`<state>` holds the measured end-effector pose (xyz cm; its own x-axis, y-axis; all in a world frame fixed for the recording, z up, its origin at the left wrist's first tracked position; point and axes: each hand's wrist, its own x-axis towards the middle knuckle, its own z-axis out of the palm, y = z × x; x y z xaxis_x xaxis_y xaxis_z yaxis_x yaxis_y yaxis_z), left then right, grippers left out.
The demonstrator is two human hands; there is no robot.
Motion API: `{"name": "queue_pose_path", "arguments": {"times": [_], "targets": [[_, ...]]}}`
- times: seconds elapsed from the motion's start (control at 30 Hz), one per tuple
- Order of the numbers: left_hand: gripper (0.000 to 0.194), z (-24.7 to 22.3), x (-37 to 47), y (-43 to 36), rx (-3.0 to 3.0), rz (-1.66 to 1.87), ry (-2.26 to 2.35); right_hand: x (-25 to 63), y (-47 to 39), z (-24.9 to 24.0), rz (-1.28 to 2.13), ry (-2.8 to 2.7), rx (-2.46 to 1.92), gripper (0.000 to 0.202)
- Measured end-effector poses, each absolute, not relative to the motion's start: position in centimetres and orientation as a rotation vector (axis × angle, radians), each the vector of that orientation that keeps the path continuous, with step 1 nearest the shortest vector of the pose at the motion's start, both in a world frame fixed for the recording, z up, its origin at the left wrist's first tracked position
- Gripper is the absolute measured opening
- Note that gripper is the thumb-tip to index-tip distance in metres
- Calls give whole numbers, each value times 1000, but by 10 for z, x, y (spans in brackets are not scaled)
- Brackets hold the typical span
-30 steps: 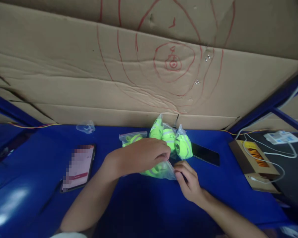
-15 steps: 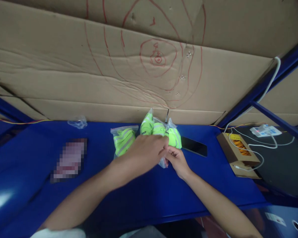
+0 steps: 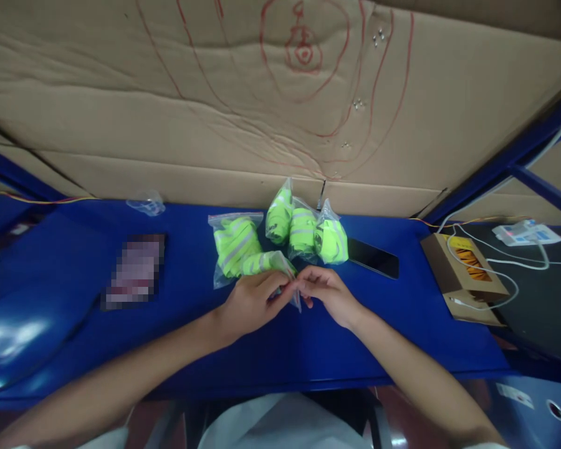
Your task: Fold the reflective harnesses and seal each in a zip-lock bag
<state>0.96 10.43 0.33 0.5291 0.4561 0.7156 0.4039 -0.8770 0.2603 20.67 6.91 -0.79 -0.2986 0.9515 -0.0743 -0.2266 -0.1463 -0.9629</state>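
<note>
Both hands meet at the open end of a clear zip bag [image 3: 268, 260] with folded neon-yellow reflective fabric inside. My left hand [image 3: 257, 299] pinches the bag's edge between thumb and fingers. From the other side my right hand [image 3: 330, 293] is closed on the same edge, its fingertips touching the left ones. Behind and to the left lies a larger bagged yellow bundle [image 3: 234, 243] with grey stripes. Just beyond the hands stand three more bagged yellow rolls, a left one [image 3: 279, 215], a middle one [image 3: 303, 231] and a right one [image 3: 331, 240].
A black phone [image 3: 374, 257] lies right of the bags on the blue table [image 3: 355, 355]. Farther right are an open cardboard box [image 3: 467, 274] and a white power strip [image 3: 526, 232] with cables. Crumpled clear plastic [image 3: 147, 204] and a pixelated item [image 3: 135, 271] are at left. A cardboard wall [image 3: 206, 137] stands behind.
My hands have shifted left and down the bag, drawing its edge between them, so the bags behind show more fully. The view has tilted downward.
</note>
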Motion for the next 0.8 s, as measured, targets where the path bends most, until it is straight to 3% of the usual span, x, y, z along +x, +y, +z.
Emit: {"name": "queue_pose_path", "arguments": {"times": [0.07,0.17,0.23,0.43,0.63,0.8], "targets": [[16,3,6,110,2771,1360,806,205,63,-6,1421,-1353,-992,25],[14,-3,-2,111,2805,1420,831,197,50,-7,778,-1734,-1032,7],[10,-9,-4,109,2761,1413,800,192,44,-10,516,-1862,-1008,11],[22,-23,2,104,2660,1384,753,187,46,-21,677,-1604,-1149,32],[23,-17,0,104,2699,1334,733,193,56,-16,802,-1542,-1209,12],[29,-12,-5,100,2562,1204,778,192,54,-10,1031,-1455,-1159,15]]}}
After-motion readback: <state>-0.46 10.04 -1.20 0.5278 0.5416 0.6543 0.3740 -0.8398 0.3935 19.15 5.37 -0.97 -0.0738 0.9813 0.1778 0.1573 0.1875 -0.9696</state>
